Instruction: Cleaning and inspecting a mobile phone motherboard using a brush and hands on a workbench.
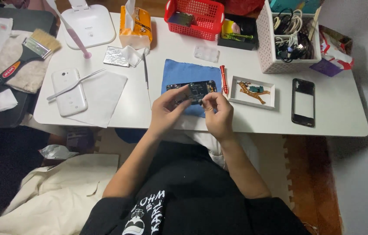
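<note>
Two hands are at work: the left hand (pixel 166 109) and the right hand (pixel 218 114). Three phones or phone parts lie about: one opened phone body (pixel 192 90) on one blue cloth (pixel 184 74), one white phone (pixel 68 91), and one black phone frame (pixel 303 102). There are two baskets, one red basket (pixel 194 17) and one white basket (pixel 275 41). One paintbrush (pixel 29 51), one red screwdriver (pixel 224 79), one pair of tweezers (pixel 75 84), one small white tray (pixel 252 92) and one tissue pack (pixel 135 26) complete the count.

Left of the blue cloth (pixel 183 72): bare tabletop (pixel 136 106) is left open, crossed only by a thin metal probe (pixel 145 72)
Right of it: passage is narrowed by a red screwdriver (pixel 223 79) and a white parts tray (pixel 253 92)
Far side: blocked by a red basket (pixel 197 17) and a white organiser (pixel 275 52)
Right end: room is found around the black phone frame (pixel 303 102)
</note>
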